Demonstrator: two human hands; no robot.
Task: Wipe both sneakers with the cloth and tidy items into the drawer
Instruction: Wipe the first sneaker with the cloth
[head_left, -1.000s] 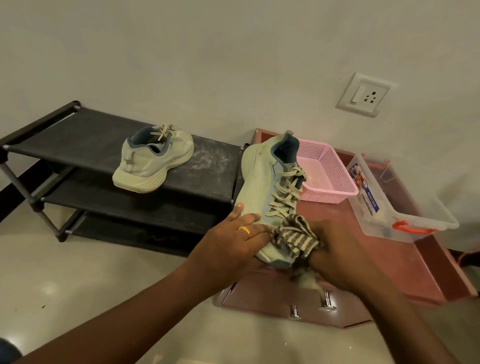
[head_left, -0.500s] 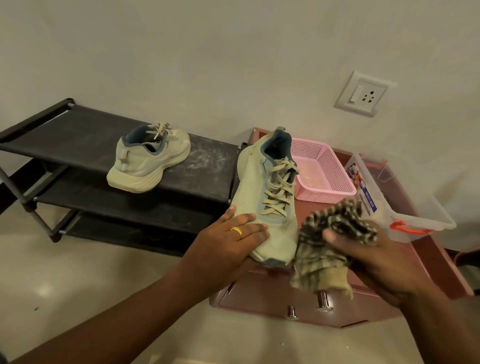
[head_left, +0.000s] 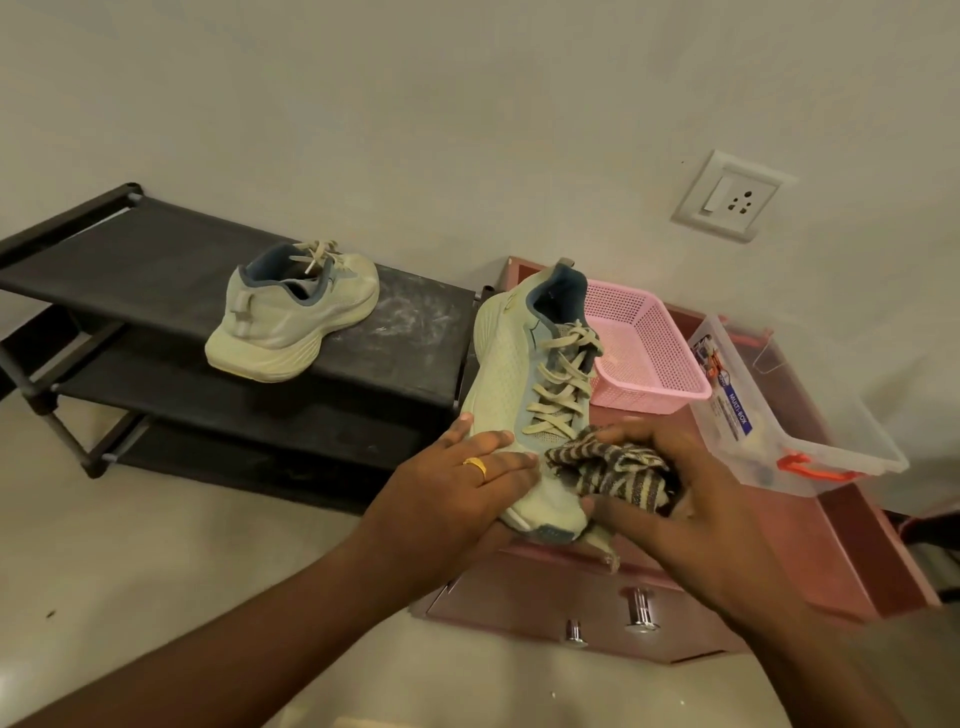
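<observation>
A pale green sneaker (head_left: 524, 374) with beige laces lies over the left end of the pink drawer unit (head_left: 841, 551), toe toward me. My left hand (head_left: 457, 483), with a gold ring, holds its toe from the left side. My right hand (head_left: 670, 483) grips a bunched striped cloth (head_left: 608, 467) and presses it against the right side of the toe. A second pale sneaker (head_left: 296, 322) sits on the top shelf of the black shoe rack (head_left: 130, 265). The drawer front (head_left: 519, 608) with two metal knobs shows below my hands.
A pink mesh basket (head_left: 649, 353) and a clear plastic box (head_left: 795, 431) with orange clips stand on the drawer unit behind the sneaker. A wall socket (head_left: 732, 197) is above them. The rack's top shelf is dusty to the right of the second sneaker.
My right hand lifted the cloth off the sneaker half a second ago and has now brought it back down against the toe. My left hand stays on the sneaker.
</observation>
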